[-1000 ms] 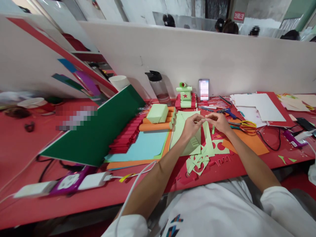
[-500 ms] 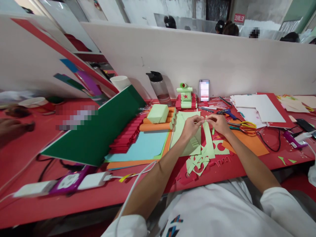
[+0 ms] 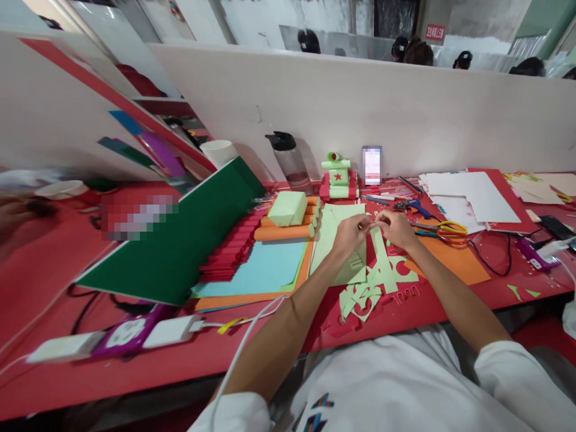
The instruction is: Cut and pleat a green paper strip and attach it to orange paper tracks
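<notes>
My left hand [image 3: 351, 235] and my right hand [image 3: 395, 228] meet fingertip to fingertip above the red table, both pinched closed. Whatever lies between the fingertips is too small to make out. Beneath my left hand is a light green paper sheet [image 3: 330, 240]. A light green paper strip [image 3: 381, 261] runs toward me below the gap between the hands. Closer to my body lie curled green paper scraps [image 3: 360, 300]. Beyond the hands stands a green and red paper tank model [image 3: 338, 177] with a red star.
Yellow-handled scissors [image 3: 450, 228] and a blue glue gun [image 3: 418, 208] lie right of my right hand, near an orange sheet [image 3: 459, 261]. Left are orange paper rolls [image 3: 283, 232], red folded paper [image 3: 231, 249] and a green board [image 3: 175, 240]. A bottle [image 3: 290, 162] and phone [image 3: 372, 165] stand behind.
My left hand has turned slightly and its fingers have curled more. My right hand has shifted a little left. At the far left, another person's hand has moved and is blurred.
</notes>
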`<action>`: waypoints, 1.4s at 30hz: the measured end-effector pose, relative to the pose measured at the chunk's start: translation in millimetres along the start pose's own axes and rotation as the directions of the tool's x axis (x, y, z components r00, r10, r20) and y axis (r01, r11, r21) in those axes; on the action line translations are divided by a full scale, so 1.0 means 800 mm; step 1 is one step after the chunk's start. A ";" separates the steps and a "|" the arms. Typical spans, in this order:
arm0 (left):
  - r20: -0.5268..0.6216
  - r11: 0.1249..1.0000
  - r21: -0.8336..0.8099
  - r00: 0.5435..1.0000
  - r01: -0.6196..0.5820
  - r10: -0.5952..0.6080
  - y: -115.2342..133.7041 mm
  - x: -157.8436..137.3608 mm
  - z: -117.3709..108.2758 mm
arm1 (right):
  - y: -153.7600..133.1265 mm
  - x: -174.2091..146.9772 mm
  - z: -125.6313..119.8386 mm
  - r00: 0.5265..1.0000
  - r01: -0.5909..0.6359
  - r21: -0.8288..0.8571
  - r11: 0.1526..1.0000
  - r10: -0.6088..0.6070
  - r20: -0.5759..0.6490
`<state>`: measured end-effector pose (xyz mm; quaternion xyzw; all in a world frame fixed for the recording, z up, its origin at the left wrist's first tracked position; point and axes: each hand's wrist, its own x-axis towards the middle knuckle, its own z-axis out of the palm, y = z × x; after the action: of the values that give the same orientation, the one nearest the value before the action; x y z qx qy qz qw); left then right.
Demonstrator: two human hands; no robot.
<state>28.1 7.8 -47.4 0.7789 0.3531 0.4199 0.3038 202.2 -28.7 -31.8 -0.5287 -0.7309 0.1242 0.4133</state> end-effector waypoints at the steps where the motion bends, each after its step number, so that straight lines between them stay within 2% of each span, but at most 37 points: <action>1: 0.003 1.000 0.018 1.000 -0.018 0.018 0.002 0.000 -0.002 | -0.002 0.000 0.000 1.000 -0.009 -0.012 1.000 0.009 0.005; 4: 0.007 0.997 0.056 0.998 -0.062 0.062 0.010 0.000 -0.006 | -0.007 0.000 0.001 1.000 -0.017 -0.017 1.000 0.018 0.013; 8: 0.006 0.997 0.071 0.999 -0.043 0.043 0.015 0.000 -0.008 | -0.003 0.000 0.000 1.000 -0.014 0.090 0.996 0.013 0.018; 13: -0.032 1.000 -0.024 0.999 -0.003 0.002 0.012 0.001 -0.004 | 0.000 0.000 0.000 1.000 -0.031 0.225 0.974 0.032 0.001; 20: -0.052 0.988 -0.100 0.992 -0.118 0.113 0.009 0.001 0.000 | -0.004 0.004 -0.008 0.994 -0.091 0.404 0.910 0.107 -0.019; 25: -0.082 0.988 -0.149 0.996 -0.033 0.020 0.004 0.004 0.001 | 0.001 0.006 -0.008 0.988 -0.153 0.530 0.834 0.142 0.062; 30: -0.086 0.984 -0.180 0.996 0.010 -0.025 0.000 0.007 -0.001 | 0.010 0.007 -0.004 0.995 -0.096 0.510 0.855 0.089 0.037; 36: -0.075 0.987 -0.162 0.997 0.019 -0.032 0.000 0.006 -0.002 | 0.008 0.006 -0.005 0.999 -0.036 0.354 0.934 0.047 -0.022; 42: -0.017 0.967 -0.242 0.996 0.077 -0.084 0.010 0.004 -0.005 | 0.006 0.007 -0.008 0.999 -0.039 0.356 0.934 0.049 -0.021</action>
<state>28.3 6.5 -37.8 0.7156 0.3351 0.4575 0.4080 209.7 -23.7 -28.3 -0.4633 -0.6781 0.2555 0.5101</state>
